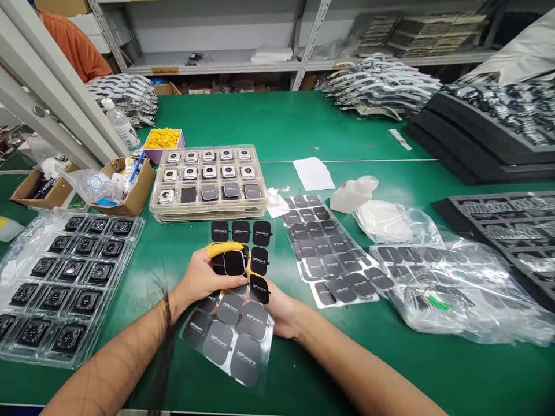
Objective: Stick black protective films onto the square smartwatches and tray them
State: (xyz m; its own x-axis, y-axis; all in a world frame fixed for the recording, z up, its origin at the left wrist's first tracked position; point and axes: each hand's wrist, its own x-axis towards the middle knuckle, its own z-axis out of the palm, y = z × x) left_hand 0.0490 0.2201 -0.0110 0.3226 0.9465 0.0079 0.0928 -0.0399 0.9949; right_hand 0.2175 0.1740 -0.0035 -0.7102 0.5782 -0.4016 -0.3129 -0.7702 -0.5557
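Observation:
My left hand [202, 278] pinches a black rounded-square sticker [235, 263] between fingers wearing yellow finger cots. The sticker is peeled from or lying close over a clear backing sheet of black "HiFuture" stickers [234, 329], which hangs across both hands. My right hand [281, 309] is partly hidden under that sheet and grips its right side, with a yellow cot showing at a fingertip [249, 271]. Several stickers remain on the sheet. A loose strand of dark hair [162, 329] hangs across the view near my left forearm.
A stacked clear tray of smartwatches [208, 182] stands ahead, and a clear tray of black watch bodies [65, 283] lies left. More sticker sheets [329, 248] and plastic bags [446, 289] lie right. Cardboard boxes [130, 188], black foam trays [489, 225] and a person in orange [73, 46] are nearby.

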